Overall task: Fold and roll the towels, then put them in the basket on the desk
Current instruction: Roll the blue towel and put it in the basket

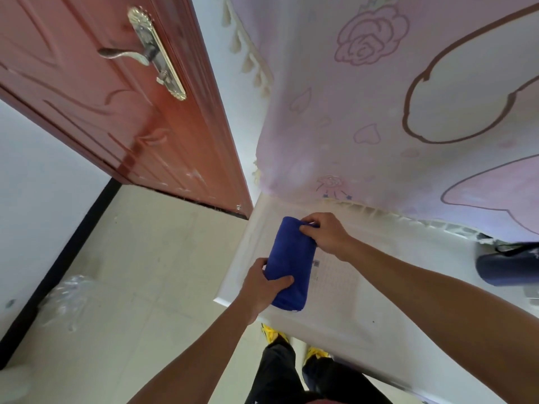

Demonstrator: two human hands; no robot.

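A blue towel (291,258), rolled into a thick cylinder, lies on the white desk (379,301) near its left corner. My left hand (262,287) grips the near end of the roll from the left, thumb on top. My right hand (326,233) pinches the far end of the roll from the right. No basket is in view.
A pink flowered curtain (408,112) with a tasselled hem hangs behind the desk. A dark blue bag-like object (507,266) lies at the desk's right edge. A red-brown door (116,97) stands to the left. Crumpled clear plastic (70,298) lies on the tiled floor.
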